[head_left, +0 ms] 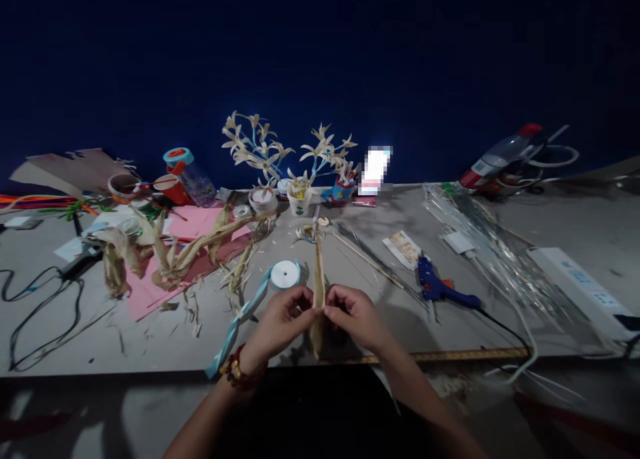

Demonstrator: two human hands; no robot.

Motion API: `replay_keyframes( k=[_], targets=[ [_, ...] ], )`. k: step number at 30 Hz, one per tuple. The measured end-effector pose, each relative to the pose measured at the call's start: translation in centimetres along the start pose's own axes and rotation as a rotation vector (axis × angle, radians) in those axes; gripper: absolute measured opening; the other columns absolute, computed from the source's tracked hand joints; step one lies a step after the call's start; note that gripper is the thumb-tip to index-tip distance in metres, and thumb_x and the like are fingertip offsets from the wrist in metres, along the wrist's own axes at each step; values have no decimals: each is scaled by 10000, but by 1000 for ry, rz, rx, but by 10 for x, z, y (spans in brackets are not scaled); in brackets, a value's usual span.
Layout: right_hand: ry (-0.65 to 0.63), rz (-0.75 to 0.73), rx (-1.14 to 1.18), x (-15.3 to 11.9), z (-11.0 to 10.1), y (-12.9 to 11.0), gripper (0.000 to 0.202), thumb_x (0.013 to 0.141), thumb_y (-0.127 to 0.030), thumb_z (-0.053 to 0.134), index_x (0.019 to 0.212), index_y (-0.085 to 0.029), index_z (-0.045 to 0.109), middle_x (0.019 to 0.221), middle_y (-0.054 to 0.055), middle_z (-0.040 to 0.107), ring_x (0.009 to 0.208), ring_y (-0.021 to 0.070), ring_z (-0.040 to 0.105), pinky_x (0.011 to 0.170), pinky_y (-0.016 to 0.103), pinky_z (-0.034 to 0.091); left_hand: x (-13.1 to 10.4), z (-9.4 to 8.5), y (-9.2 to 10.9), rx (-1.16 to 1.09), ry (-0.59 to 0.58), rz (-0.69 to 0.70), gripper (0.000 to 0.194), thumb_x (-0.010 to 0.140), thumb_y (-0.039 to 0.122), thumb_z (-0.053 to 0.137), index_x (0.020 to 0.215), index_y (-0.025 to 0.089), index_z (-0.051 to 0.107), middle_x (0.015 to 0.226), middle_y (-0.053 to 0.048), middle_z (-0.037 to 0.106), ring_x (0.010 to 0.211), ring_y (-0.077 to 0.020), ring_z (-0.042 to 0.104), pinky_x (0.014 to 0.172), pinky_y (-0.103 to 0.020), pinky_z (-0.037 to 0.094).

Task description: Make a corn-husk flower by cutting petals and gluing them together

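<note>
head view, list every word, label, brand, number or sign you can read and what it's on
No text reads clearly.
Blue holder: small yellow mark, too blurred to read.
White cup: small green mark, too small.
Plastic bottle: red and white label, blurred.
Bright screen: pixelated, unreadable.
Power strip: any print is too blurred.
Yellowish strip along the front edge: marks too small.
</note>
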State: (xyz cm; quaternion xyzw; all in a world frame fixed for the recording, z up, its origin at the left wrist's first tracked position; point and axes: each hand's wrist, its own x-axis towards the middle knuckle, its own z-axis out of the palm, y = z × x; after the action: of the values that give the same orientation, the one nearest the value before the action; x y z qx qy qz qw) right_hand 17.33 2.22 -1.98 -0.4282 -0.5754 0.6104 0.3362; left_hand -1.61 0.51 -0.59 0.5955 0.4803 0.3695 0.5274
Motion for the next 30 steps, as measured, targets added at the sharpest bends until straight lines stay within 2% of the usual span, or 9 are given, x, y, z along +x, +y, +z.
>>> replay_keyframes(
  k=[3, 6, 10, 13, 15, 18, 23, 30],
  targets=[
    [3, -13, -47, 0, -3, -2, 122, 787, -277, 627, 727, -208, 546, 634, -47, 526, 534, 108, 501, 501, 208, 421, 0, 0, 0, 123, 3, 46, 99, 852, 237, 610, 835, 155, 662, 755, -13, 628, 710, -153, 540, 671, -245, 441],
    [-1, -40, -93, -3, -3, -1, 129, 779, -276, 644, 723, -203, 554, 646, -44, 509, 568, 107, 472, 507, 197, 402, 0, 1, -1, 109, 12, 30, 122, 875, 242, 589, 875, 154, 673, 803, -30, 663, 740, -168, 582, 688, -256, 465],
    [-51, 45, 5, -6, -1, 2, 181, 785, -332, 654, 739, -214, 525, 624, -56, 491, 520, 105, 466, 475, 201, 402, 1, 3, -1, 1, 10, 7, 138, 888, 279, 581, 882, 159, 650, 794, -17, 638, 711, -152, 566, 652, -244, 456],
    [-30, 58, 23, -7, 0, 3, 199, 784, -337, 651, 717, -218, 506, 601, -63, 470, 508, 103, 448, 471, 199, 395, 0, 3, -1, 12, -3, 4, 158, 881, 310, 593, 824, 164, 615, 724, 12, 572, 646, -131, 506, 586, -224, 408],
    [-13, 17, -38, -7, -1, 3, 180, 784, -304, 642, 697, -213, 514, 599, -59, 454, 531, 102, 414, 474, 191, 364, 0, 2, -1, 106, -10, 9, 174, 860, 314, 624, 770, 167, 604, 689, 21, 550, 629, -127, 481, 563, -218, 379],
    [-8, -17, -128, -7, -2, 3, 158, 781, -279, 627, 691, -209, 519, 609, -55, 443, 549, 105, 390, 476, 194, 326, -1, 0, -1, 216, -14, 32, 177, 836, 315, 654, 741, 168, 630, 687, 9, 590, 648, -142, 505, 596, -229, 412],
    [-7, -3, -204, -6, -2, 3, 155, 800, -302, 608, 704, -214, 525, 600, -61, 446, 544, 110, 413, 489, 205, 307, -2, 0, -4, 218, -28, 41, 190, 849, 341, 646, 768, 171, 673, 712, -10, 647, 681, -169, 566, 653, -252, 465],
    [21, -108, -421, -7, -1, -1, 130, 825, -235, 601, 709, -207, 548, 627, -62, 488, 589, 115, 430, 553, 217, 323, -3, 2, -4, 330, 14, 66, 167, 876, 312, 620, 808, 176, 689, 748, -32, 684, 698, -186, 587, 661, -265, 452]
  ],
)
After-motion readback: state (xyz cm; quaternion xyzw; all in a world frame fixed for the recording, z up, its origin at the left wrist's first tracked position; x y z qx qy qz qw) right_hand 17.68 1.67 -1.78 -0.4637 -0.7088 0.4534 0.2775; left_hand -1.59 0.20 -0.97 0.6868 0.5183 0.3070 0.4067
